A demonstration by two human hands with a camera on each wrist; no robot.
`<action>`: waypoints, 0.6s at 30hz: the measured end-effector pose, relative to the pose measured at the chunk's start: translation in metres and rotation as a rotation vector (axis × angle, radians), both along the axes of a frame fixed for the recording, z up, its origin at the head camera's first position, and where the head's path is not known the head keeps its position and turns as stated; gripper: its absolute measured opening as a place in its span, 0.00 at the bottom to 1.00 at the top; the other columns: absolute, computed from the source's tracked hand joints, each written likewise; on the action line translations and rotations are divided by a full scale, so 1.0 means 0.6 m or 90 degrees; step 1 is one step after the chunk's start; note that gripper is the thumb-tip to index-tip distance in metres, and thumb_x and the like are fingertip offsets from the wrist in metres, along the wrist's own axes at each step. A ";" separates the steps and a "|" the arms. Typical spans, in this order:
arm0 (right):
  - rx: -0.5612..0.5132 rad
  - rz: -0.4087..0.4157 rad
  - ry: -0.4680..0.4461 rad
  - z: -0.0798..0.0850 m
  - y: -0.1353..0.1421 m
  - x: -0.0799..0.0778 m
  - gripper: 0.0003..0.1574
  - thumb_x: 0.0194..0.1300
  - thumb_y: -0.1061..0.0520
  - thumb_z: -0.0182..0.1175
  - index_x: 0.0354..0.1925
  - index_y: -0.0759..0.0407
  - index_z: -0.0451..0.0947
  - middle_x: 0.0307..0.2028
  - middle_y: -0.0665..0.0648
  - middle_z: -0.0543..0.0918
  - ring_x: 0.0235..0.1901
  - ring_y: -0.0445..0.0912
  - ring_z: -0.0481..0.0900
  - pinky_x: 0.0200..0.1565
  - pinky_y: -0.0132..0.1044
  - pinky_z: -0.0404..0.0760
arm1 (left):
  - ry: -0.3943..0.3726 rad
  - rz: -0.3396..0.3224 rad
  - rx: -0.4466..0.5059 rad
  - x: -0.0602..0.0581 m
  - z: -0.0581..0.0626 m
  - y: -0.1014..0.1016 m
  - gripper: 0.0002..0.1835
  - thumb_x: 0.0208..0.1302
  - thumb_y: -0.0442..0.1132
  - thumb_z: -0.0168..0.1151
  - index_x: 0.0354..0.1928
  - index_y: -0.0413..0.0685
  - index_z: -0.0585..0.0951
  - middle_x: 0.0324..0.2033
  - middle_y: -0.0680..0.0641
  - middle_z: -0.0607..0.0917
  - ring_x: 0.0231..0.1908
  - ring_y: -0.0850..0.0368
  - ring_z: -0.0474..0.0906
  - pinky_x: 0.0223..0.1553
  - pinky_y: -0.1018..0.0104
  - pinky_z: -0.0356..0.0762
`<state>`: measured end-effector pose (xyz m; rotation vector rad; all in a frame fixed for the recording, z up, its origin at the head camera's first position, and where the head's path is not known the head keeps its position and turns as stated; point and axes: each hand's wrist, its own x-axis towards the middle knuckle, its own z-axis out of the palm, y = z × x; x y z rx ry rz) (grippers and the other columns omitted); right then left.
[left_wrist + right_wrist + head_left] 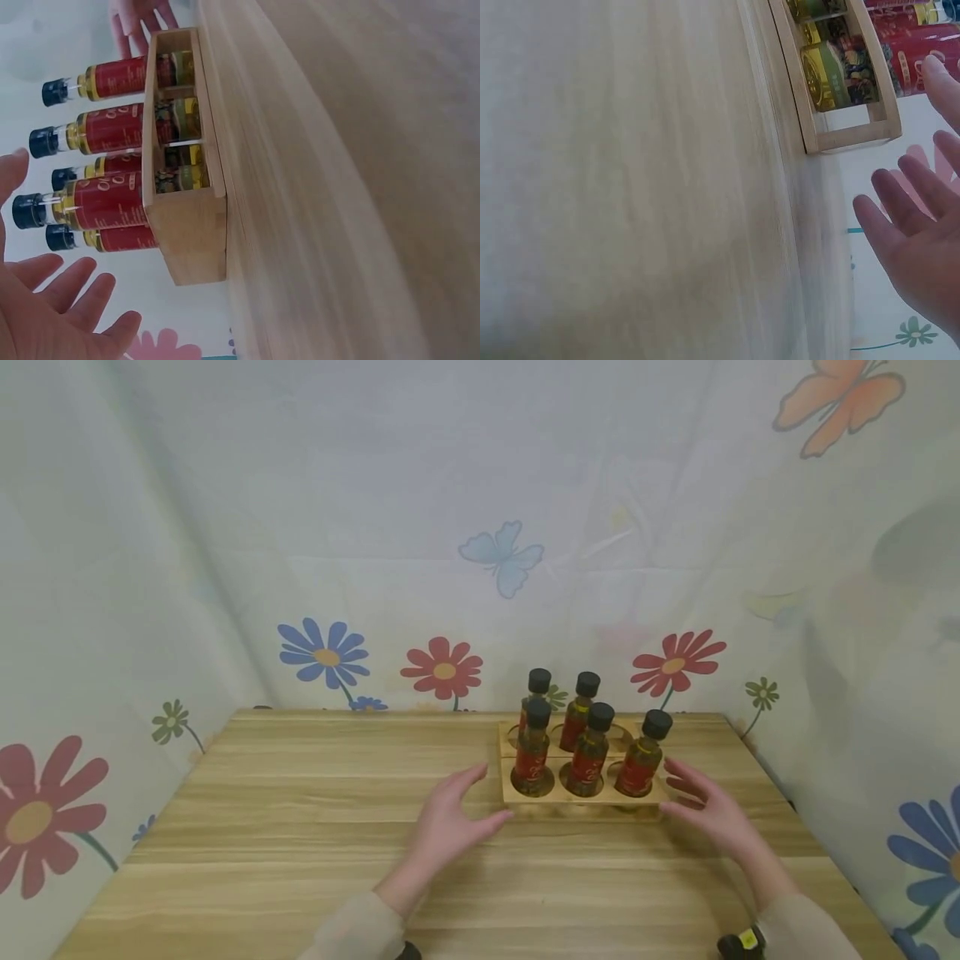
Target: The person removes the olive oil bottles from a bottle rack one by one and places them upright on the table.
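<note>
A wooden rack (577,801) with round holes stands on the table, holding several small oil bottles with black caps and red labels. Three of them, the left bottle (532,760), the middle bottle (589,762) and the right bottle (638,767), fill the front row. Behind them, two more stand in the back row, whose right hole holds no bottle. My left hand (453,818) is spread beside the rack's left end, thumb and fingers apart, holding nothing. Opposite it, my right hand (708,806) has its fingers extended close by the rack's right end, also holding nothing.
The wood-grain table (300,827) reaches back to a white curtain (375,485) printed with flowers and butterflies. Curtain sides also border the table at left and right. The rack sits right of centre, toward the table's back edge.
</note>
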<state>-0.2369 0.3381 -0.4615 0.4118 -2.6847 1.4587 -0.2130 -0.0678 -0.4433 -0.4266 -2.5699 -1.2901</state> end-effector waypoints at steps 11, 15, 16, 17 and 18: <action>0.016 -0.002 -0.044 -0.002 0.001 -0.014 0.47 0.67 0.54 0.65 0.74 0.67 0.54 0.69 0.74 0.62 0.63 0.69 0.68 0.58 0.58 0.73 | -0.030 -0.002 0.046 -0.021 0.010 0.023 0.44 0.49 0.56 0.77 0.68 0.49 0.73 0.62 0.47 0.77 0.62 0.47 0.72 0.60 0.47 0.71; 0.026 -0.004 -0.049 -0.002 0.001 -0.018 0.47 0.68 0.52 0.65 0.74 0.66 0.55 0.69 0.73 0.64 0.62 0.68 0.70 0.58 0.57 0.74 | -0.023 -0.008 0.055 -0.032 0.011 0.031 0.45 0.50 0.56 0.77 0.69 0.48 0.71 0.62 0.47 0.77 0.61 0.48 0.73 0.60 0.47 0.71; 0.028 -0.004 -0.050 -0.003 0.001 -0.019 0.46 0.68 0.51 0.65 0.74 0.66 0.56 0.68 0.73 0.64 0.61 0.68 0.70 0.58 0.57 0.74 | -0.021 -0.011 0.060 -0.035 0.012 0.034 0.45 0.51 0.56 0.77 0.70 0.48 0.71 0.62 0.47 0.77 0.61 0.48 0.73 0.61 0.47 0.71; 0.030 -0.006 -0.052 -0.003 0.001 -0.019 0.46 0.68 0.51 0.65 0.74 0.66 0.56 0.68 0.73 0.64 0.61 0.68 0.71 0.58 0.57 0.74 | -0.020 -0.015 0.064 -0.037 0.012 0.036 0.46 0.51 0.55 0.77 0.70 0.48 0.70 0.62 0.47 0.77 0.62 0.48 0.73 0.61 0.47 0.70; 0.032 -0.007 -0.053 -0.003 0.001 -0.020 0.46 0.68 0.50 0.65 0.74 0.66 0.56 0.68 0.73 0.64 0.61 0.68 0.71 0.58 0.57 0.73 | -0.019 -0.016 0.067 -0.040 0.012 0.038 0.46 0.51 0.55 0.77 0.70 0.48 0.70 0.63 0.46 0.77 0.62 0.49 0.73 0.61 0.47 0.70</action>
